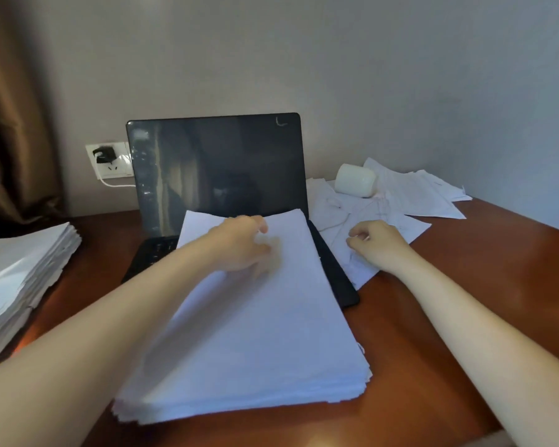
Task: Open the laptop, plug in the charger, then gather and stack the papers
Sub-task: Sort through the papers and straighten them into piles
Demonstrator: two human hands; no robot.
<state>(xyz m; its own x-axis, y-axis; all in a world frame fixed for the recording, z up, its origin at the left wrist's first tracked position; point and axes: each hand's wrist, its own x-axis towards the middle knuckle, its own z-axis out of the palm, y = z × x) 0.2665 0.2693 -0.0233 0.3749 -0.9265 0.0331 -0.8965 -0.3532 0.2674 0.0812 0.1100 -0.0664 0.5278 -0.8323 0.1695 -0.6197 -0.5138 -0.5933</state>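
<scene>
The black laptop [217, 169] stands open at the back of the desk, its screen dark. A thick stack of white papers [265, 321] lies across its keyboard and down toward me. My left hand [242, 243] hovers over or touches the far part of that stack, blurred, fingers loosely curled and holding nothing. To the right, my right hand [376, 245] rests on loose scattered sheets [397, 204], its fingers curled; whether it pinches a sheet is unclear. A black charger plug [103, 155] sits in the wall socket [110, 161], with a white cable [118, 184] running behind the laptop.
A second tall pile of papers [20, 279] sits at the desk's left edge. A white cylindrical object [355, 180] lies on the scattered sheets at the back right. Brown curtain [10, 108] hangs at the left. The wooden desk [465, 301] shows bare on the right.
</scene>
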